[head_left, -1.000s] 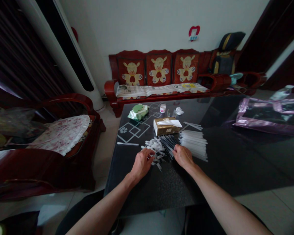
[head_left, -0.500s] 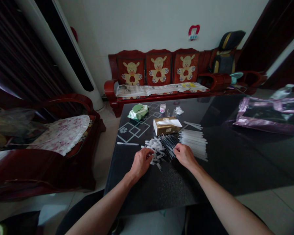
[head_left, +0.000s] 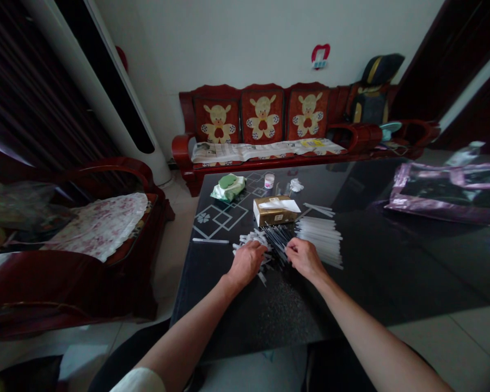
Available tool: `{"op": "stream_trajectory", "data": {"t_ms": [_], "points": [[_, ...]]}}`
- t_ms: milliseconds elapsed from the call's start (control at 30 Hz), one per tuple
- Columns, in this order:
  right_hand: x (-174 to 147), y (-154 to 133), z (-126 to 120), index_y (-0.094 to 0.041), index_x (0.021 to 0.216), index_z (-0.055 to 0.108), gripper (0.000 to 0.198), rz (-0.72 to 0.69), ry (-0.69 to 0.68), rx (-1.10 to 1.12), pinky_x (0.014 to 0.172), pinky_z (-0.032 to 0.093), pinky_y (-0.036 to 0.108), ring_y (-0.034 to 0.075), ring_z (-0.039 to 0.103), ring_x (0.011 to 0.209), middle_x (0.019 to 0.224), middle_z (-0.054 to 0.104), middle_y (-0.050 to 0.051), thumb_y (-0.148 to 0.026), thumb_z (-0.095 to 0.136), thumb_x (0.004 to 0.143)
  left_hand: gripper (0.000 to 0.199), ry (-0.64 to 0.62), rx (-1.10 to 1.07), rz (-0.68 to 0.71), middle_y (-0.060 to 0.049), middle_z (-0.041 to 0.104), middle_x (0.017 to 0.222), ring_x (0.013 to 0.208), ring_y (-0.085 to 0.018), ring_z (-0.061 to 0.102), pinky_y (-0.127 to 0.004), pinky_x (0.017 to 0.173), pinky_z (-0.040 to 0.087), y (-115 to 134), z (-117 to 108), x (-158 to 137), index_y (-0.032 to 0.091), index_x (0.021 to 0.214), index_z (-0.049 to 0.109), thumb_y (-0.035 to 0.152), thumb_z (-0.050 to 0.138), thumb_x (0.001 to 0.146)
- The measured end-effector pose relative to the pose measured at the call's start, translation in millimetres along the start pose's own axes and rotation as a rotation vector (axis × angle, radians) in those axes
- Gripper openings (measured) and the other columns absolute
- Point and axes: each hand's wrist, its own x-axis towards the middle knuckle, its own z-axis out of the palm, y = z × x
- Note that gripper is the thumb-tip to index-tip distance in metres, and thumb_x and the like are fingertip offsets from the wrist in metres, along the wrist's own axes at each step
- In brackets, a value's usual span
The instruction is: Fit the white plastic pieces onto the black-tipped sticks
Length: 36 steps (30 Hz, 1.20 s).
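In the head view, the gold cardboard tissue box (head_left: 265, 218) is the landmark. On its near side lie a heap of short white plastic-looking pieces (head_left: 245, 238) and, further right, a bundle of thin dark rods (head_left: 278, 234). The left hand (head_left: 249, 262) curls half-closed over the heap; its grip is hidden. The right hand (head_left: 305, 257) pinches nearly closed at the rods' near ends, any hold unclear. Long whitish tubes (head_left: 320, 239) lie in a row right of the box.
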Motion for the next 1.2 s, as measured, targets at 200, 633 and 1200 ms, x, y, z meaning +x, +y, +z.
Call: {"op": "stream_trajectory", "data": {"t_ms": [200, 633, 1200], "points": [[0, -1, -2, -0.019, 0.068, 0.059, 0.015, -0.012, 0.01, 0.029, 0.045, 0.037, 0.022, 0.013, 0.055, 0.042, 0.054, 0.063, 0.001, -0.026, 0.05, 0.077, 0.015, -0.009, 0.058, -0.024, -0.008, 0.061, 0.094, 0.092, -0.022, 0.055, -0.032, 0.079, 0.044, 4, 9, 9, 0.02, 0.095, 0.063, 0.026, 0.052, 0.088], [-4, -3, -2, -0.018, 0.071, 0.056, 0.011, 0.128, -0.154, 0.367, 0.035, 0.038, 0.019, 0.01, 0.053, 0.037, 0.054, 0.06, -0.001, -0.028, 0.053, 0.075, 0.012, 0.17, -1.119, -0.454, -0.003, 0.066, 0.065, 0.06, -0.016, 0.062, -0.028, 0.061, 0.05, -5, -19, 4, 0.014, 0.079, 0.064, 0.02, 0.067, 0.069], [-19, -16, -15, -0.014, 0.075, 0.058, 0.022, 0.197, -0.305, 0.664, 0.033, 0.039, 0.018, 0.009, 0.051, 0.036, 0.053, 0.061, -0.001, -0.035, 0.063, 0.073, 0.029, 0.124, -1.577, -0.555, -0.006, 0.067, 0.075, 0.064, -0.013, 0.063, -0.026, 0.065, 0.051, -30, -31, -24, 0.011, 0.089, 0.064, 0.03, 0.074, 0.07]]}}
